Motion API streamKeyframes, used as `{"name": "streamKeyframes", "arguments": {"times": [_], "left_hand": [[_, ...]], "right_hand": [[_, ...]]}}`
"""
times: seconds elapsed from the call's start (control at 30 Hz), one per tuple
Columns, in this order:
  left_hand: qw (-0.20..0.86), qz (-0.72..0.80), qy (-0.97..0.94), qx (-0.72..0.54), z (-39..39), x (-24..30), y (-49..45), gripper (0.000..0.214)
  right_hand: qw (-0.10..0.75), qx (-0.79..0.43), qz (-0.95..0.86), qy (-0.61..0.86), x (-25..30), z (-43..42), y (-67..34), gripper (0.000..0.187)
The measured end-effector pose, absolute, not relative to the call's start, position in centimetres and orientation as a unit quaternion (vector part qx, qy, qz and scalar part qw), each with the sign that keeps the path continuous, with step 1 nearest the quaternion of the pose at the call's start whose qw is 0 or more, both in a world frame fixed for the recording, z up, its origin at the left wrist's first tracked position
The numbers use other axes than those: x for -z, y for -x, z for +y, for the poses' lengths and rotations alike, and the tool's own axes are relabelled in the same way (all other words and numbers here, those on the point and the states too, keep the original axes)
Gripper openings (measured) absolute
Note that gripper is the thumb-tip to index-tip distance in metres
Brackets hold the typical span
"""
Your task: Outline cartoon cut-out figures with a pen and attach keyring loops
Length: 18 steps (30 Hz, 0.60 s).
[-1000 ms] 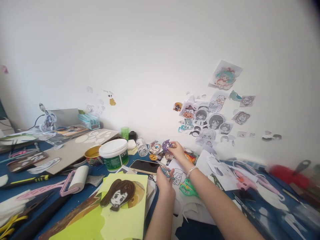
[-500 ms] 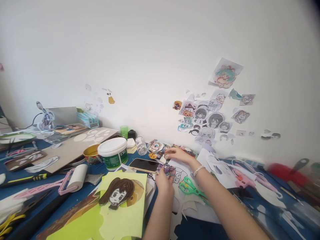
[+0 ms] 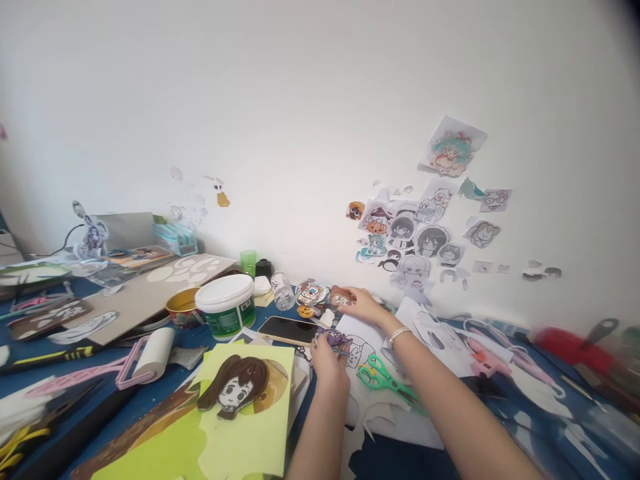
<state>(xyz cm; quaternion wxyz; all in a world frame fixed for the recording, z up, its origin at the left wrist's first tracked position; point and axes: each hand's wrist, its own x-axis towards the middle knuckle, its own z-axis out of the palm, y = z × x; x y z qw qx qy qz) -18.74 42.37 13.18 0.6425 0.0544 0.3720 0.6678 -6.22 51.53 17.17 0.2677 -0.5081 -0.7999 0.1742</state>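
Note:
Purple cartoon cutouts [image 3: 336,340] sit in the fingers of my left hand [image 3: 329,363], low over the white drawing sheets near the middle. Farther back, my right hand [image 3: 365,307], with a bracelet on its wrist, pinches a brown cartoon cutout [image 3: 342,297] by its right side. Left of that piece lie a round cartoon cutout [image 3: 311,292] and a small orange one [image 3: 305,311]. Green-handled scissors [image 3: 383,380] rest on the paper beside my right forearm. A dark-screened phone [image 3: 289,329] lies just left of my left hand.
On the left stand a white-lidded green tub [image 3: 225,305] and a pink-framed roller [image 3: 156,355]. A brown-haired cartoon head [image 3: 235,388] lies on yellow sheets [image 3: 250,440]. A pink glue gun [image 3: 487,360] is at right. Paper cartoons [image 3: 433,241] cover part of the wall.
My right hand has moved slightly back and now lifts the brown cutout, which did not show in its fingers before. My left hand stays in place with the purple cutouts.

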Motion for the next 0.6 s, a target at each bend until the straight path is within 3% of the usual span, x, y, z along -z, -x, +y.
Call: {"name": "streamKeyframes", "arguments": {"times": [0.1, 0.23, 0.3, 0.43, 0.6], "left_hand": [[0.671, 0.369, -0.025, -0.643, 42.1, -13.9, 19.0, 0.037], [0.682, 0.356, -0.021, -0.639, 41.5, -15.0, 19.1, 0.039], [0.673, 0.36, -0.024, -0.645, 41.2, -15.4, 19.0, 0.034], [0.665, 0.376, -0.017, -0.645, 41.0, -15.5, 18.9, 0.031], [0.668, 0.391, -0.009, -0.633, 41.3, -15.3, 18.9, 0.03]], "right_hand": [[0.238, -0.238, -0.827, 0.451, -19.0, 50.6, 5.5, 0.057], [0.142, -0.304, -0.855, 0.396, -20.5, 49.3, 5.9, 0.064], [0.134, -0.314, -0.853, 0.394, -20.6, 49.3, 6.4, 0.062], [0.205, -0.296, -0.823, 0.44, -19.9, 51.7, 7.1, 0.036], [0.308, -0.243, -0.746, 0.537, -17.7, 56.2, 8.1, 0.029]]}}
